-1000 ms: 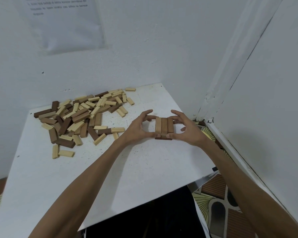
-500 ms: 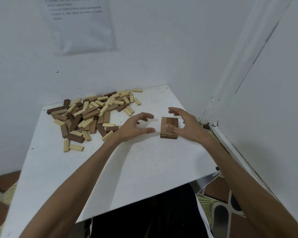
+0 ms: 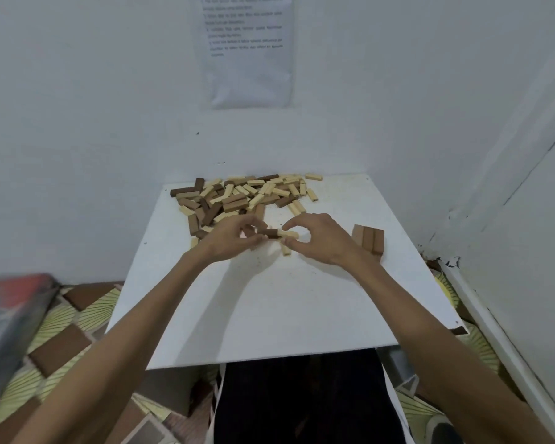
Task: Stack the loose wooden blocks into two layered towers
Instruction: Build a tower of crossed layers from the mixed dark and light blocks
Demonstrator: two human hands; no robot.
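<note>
At the near edge of the pile of loose blocks (image 3: 237,197), the right hand (image 3: 318,238) curls thumb and forefinger round a pale block (image 3: 288,234), pinching it. The left hand (image 3: 233,240) faces it, fingers bent at a dark block (image 3: 271,232) that lies end to end with the pale one; blur hides whether it grips. A second pale block (image 3: 285,250) lies on the white table (image 3: 269,299) by the right thumb. To the right, apart from the hands, stands the started tower (image 3: 369,240), with three brown blocks side by side on top.
</note>
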